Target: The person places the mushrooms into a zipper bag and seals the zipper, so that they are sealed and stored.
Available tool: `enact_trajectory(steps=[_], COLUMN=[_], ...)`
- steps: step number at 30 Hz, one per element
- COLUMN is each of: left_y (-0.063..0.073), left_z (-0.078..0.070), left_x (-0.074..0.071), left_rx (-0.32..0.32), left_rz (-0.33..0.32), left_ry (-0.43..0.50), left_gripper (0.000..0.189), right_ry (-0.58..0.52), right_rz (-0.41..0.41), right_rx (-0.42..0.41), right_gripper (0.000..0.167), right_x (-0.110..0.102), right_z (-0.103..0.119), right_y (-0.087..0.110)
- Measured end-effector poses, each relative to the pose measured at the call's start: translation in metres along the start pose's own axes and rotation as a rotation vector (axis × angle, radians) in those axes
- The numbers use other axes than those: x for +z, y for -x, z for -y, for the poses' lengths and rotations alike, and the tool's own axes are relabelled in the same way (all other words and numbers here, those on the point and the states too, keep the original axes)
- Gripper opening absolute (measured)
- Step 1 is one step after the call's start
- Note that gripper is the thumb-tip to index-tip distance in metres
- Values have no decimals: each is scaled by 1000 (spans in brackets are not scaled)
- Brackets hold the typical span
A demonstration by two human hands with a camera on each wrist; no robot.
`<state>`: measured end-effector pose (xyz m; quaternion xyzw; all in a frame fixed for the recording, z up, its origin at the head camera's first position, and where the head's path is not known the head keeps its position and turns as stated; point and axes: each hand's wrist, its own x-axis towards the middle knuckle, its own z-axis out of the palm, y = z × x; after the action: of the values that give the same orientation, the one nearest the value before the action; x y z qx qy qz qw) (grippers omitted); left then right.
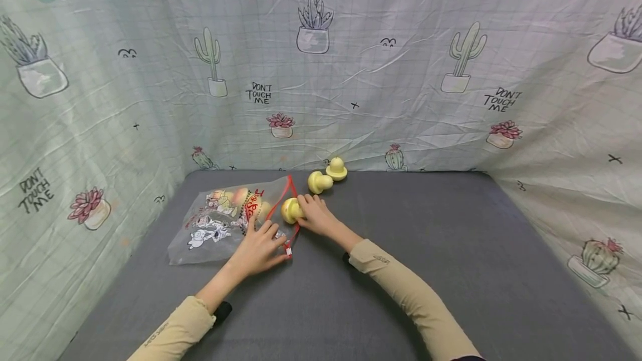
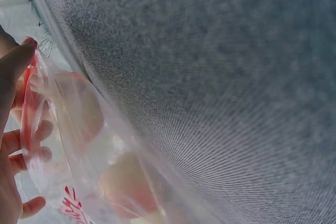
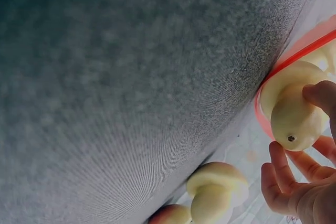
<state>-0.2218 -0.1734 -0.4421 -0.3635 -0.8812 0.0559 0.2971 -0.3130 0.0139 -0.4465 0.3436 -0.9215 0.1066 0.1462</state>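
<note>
A clear zip bag [image 1: 200,244] with red zip edges and printed cartoons lies on the left, its mouth parted toward the right. Inside, several pale yellow and reddish toy mushrooms [image 2: 128,184] show through the plastic. My left hand [image 1: 258,249] holds the bag at its mouth, thumb by the zip's near end and other fingers spread over the plastic. With thumb and fingers, my right hand [image 1: 316,214] pinches a yellow toy mushroom [image 3: 296,111] by its stem, cap toward the bag and right at the red edge.
Two more toy mushrooms lie behind my right hand: one on its side [image 1: 319,183], the other stem up [image 1: 336,170]. They are near the back edge of the grey table [image 1: 426,227]. A printed curtain [image 1: 361,71] hangs behind and along both sides.
</note>
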Motion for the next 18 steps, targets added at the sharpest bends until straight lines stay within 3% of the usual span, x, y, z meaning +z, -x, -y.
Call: enact_trajectory(steps=[12, 18], left_y=[-3, -3], left_z=[-1, -1], left_x=[-2, -2], left_rx=[15, 18], left_rz=[-9, -3], left_ry=[-22, -17], left_gripper=[36, 36], right_ry=[21, -9], right_rz=[6, 21], right_rx=[48, 7], right_gripper=[41, 30], right_x=[3, -1], right_z=[3, 4], right_y=[-6, -4])
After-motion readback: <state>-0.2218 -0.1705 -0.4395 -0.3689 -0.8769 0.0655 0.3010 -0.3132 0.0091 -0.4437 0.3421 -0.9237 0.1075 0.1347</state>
